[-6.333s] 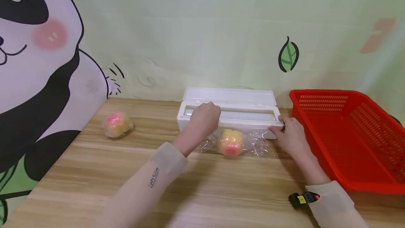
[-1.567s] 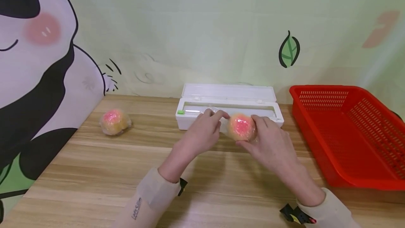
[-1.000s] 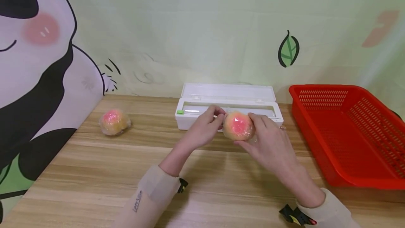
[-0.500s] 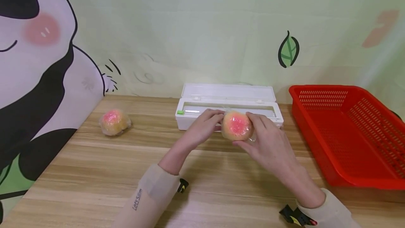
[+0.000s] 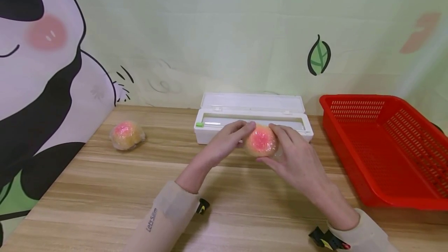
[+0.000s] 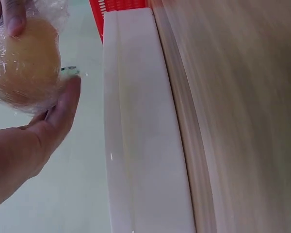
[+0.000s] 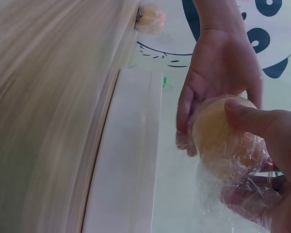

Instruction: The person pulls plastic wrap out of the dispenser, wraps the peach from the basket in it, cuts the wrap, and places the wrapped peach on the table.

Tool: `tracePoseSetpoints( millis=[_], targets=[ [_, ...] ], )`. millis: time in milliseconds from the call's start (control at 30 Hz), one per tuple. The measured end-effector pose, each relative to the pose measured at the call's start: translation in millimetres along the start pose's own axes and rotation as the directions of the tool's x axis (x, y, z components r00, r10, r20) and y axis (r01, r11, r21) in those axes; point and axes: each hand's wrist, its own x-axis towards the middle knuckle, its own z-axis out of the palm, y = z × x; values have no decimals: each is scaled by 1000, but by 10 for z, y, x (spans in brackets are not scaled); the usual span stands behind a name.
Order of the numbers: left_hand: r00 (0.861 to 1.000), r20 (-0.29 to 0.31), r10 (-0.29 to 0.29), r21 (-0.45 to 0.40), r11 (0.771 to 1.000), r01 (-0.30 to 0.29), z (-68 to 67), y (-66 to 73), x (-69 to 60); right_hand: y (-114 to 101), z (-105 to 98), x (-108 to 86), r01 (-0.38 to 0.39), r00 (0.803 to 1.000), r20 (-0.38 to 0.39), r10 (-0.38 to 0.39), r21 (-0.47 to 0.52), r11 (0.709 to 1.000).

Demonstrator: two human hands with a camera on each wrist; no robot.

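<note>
Between the hands, in front of the white cling film dispenser [image 5: 217,131], a yellow-and-pink peach [image 5: 261,141] wrapped in clear film is held up off the table. My right hand [image 5: 301,158] grips it from the right, thumb below and fingers on top in the head view. My left hand [image 5: 225,143] cups its left side, with the fingers partly hidden behind it. In the right wrist view, loose crumpled film [image 7: 252,194] bunches on the right palm's side. The dispenser's lid [image 5: 252,102] stands raised, and a green slider [image 5: 199,124] sits at its left end.
A second film-wrapped peach [image 5: 126,135] lies at the left of the wooden table [image 5: 140,189]. At the right stands a red perforated basket [image 5: 378,189]. Behind the table hangs a green backdrop [image 5: 245,49] printed with a panda and leaves.
Earlier, the peach lay on film in front of the dispenser; it has since been lifted and wrapped. Lately it has shifted slightly left, and my left fingers have moved from the film edge onto its side.
</note>
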Motion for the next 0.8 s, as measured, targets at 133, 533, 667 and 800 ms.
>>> tracePoseSetpoints(
  millis=[133,533,667,800],
  targets=[
    [1000,0,-16,-120,993,15,16,9,-11,5,0,-2,18,1000,-8,-18,10,1000],
    [994,-80,-68,-167,985,54,39,63,-1,-11,-3,7,65,998,-11,-65,14,998],
    [995,-73,-74,-160,985,62,30,71,-9,-11,14,6,77,997,-15,-77,18,997],
    [998,-30,-47,-141,989,42,14,68,-15,-8,7,8,68,998,-14,-68,33,997]
  ],
)
